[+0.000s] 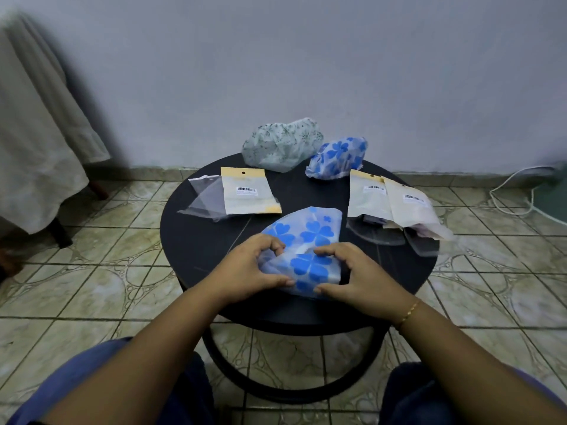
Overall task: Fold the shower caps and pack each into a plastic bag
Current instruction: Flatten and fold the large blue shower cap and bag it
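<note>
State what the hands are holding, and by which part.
Both the left hand and right hand grip the blue-flowered shower cap at its near, gathered end.

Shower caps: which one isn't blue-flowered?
The pale green cap at the table's far edge, with small dark sprigs. The cap beside it and the cap being folded have big blue flowers.

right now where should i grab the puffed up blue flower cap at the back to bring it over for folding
Probably by the loose frilled rim at the near left end of the blue flower cap, coming from the front. The cap lies on its side with the crown puffed up, so the bunched edge offers something to pinch.
</note>
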{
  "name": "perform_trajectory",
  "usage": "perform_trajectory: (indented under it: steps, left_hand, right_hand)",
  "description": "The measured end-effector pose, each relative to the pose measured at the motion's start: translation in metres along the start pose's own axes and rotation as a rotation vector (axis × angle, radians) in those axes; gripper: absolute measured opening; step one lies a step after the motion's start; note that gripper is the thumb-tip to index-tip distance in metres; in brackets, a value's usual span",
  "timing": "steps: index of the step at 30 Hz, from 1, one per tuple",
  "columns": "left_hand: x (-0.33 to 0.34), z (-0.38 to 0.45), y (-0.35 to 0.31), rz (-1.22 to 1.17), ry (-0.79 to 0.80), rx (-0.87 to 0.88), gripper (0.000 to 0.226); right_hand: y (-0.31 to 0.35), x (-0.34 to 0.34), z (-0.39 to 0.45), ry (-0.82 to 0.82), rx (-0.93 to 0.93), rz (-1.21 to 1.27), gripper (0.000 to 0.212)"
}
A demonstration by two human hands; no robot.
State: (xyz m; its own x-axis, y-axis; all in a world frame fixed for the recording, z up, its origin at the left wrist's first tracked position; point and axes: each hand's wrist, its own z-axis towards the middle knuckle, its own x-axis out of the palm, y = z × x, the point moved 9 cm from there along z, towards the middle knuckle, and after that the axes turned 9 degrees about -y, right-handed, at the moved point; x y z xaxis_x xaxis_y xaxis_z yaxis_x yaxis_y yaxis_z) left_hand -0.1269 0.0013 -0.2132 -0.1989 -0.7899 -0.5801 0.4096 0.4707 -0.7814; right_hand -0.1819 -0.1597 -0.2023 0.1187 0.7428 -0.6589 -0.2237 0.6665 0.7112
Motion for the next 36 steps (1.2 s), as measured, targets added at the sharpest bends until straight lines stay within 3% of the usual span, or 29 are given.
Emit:
perform_trajectory:
  steps: [3, 7, 9, 12, 21, 26, 28, 32, 36]
  left_hand:
    - [-0.001, -0.004, -0.004, 0.068, -0.008, 0.031, 0.039]
    - [-0.01, -0.011, -0.032, 0.307, -0.251, 0.326, 0.044]
    - [-0.003, -0.015, -0.039, 0.381, -0.24, 0.411, 0.047]
    - [0.005, -0.015, -0.03, 0.391, -0.082, 0.307, 0.045]
    - [0.014, -0.018, -0.031, 0.401, 0.025, 0.364, 0.04]
    - [0.013, -0.014, -0.022, 0.396, 0.032, 0.272, 0.051]
    - [0.013, -0.012, -0.019, 0.349, 0.057, 0.21, 0.046]
    - [0.013, -0.006, -0.009, 0.181, 0.075, 0.036, 0.027]
    - [0.005, 0.003, 0.001, 0.076, -0.046, -0.109, 0.01]
  right_hand:
    - [0.006, 0.0, -0.006, -0.031, -0.056, -0.085, 0.058]
    - [0.029, -0.004, -0.015, -0.177, -0.298, -0.236, 0.06]
    - [0.027, -0.004, -0.017, -0.181, -0.308, -0.263, 0.06]
    - [0.017, 0.0, -0.02, -0.104, -0.249, -0.291, 0.061]
    - [0.003, 0.019, -0.021, 0.067, -0.166, -0.456, 0.064]
    - [-0.005, 0.01, -0.017, 0.032, -0.055, -0.264, 0.02]
    - [-0.007, 0.008, -0.014, 0.02, 0.004, -0.144, 0.004]
    - [-0.015, 0.005, -0.005, -0.021, 0.111, -0.044, 0.023]
    - [-0.028, 0.002, 0.0, -0.12, 0.235, 0.049, 0.004]
